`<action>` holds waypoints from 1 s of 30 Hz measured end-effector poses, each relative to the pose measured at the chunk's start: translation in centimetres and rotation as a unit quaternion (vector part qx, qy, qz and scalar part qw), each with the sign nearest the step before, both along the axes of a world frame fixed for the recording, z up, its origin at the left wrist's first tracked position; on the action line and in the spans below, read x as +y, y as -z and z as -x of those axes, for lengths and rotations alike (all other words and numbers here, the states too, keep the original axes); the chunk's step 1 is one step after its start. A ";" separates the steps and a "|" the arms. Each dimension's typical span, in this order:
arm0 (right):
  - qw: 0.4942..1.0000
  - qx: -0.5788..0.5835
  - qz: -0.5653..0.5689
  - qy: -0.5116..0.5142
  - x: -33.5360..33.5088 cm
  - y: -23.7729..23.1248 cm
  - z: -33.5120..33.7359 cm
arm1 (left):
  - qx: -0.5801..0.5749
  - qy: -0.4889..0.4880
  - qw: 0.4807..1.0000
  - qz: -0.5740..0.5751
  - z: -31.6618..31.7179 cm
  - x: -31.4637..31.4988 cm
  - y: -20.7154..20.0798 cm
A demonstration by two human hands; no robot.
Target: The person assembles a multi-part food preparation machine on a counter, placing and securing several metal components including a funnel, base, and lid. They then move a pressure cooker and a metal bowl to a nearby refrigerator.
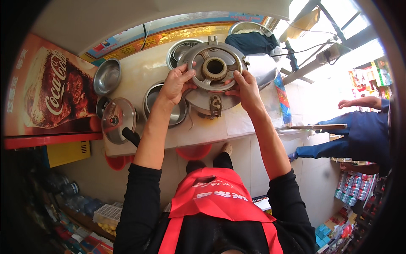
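Between my hands is a round metal ring point(216, 86) with spokes and a toothed hub point(207, 75) around a dark central hole. My left hand point(177, 84) grips its left rim, thumb on top. On the right rim, the fingers of my right hand point(246, 88) are closed in the same way. The ring lies over the wide round mouth of a metal machine point(263, 71) on the table; I cannot tell whether it is seated or held just above. A worn metal latch point(215, 106) sticks out at the machine's near edge.
Left of the machine stand a steel pot point(179, 115), a glass-lidded pan point(120, 122) and a steel bowl point(107, 77). Behind are a strainer bowl point(170, 57) and dark cloth point(253, 42). A drink-printed cabinet point(55, 91) borders the table point(148, 55). Another person point(355, 131) stands at right.
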State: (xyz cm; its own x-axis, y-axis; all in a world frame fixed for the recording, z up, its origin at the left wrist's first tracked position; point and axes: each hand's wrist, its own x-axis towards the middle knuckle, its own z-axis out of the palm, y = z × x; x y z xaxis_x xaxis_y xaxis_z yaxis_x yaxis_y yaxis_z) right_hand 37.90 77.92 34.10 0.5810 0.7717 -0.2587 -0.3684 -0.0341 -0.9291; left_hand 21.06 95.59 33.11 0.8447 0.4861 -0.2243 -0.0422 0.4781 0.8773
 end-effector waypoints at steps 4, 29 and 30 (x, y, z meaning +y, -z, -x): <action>1.000 0.003 0.012 -0.020 0.3 -0.2 -0.8 | -0.023 -0.004 0.999 0.024 0.0 -0.4 0.4; 0.979 0.083 0.025 0.184 -5.3 8.0 -7.8 | 0.041 -0.096 0.966 -0.238 5.3 -7.8 2.6; 0.977 0.071 0.024 0.201 -5.5 7.8 -7.6 | 0.067 -0.101 0.967 -0.223 5.6 -8.0 2.6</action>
State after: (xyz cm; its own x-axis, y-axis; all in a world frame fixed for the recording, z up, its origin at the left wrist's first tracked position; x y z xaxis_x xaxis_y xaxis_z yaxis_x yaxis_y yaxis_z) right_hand 45.48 72.46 26.28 0.7902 0.4737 -0.3889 -0.4862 0.0982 -0.8683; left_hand 15.47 87.59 30.55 0.7000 0.7119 -0.0558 0.0334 0.0454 0.9984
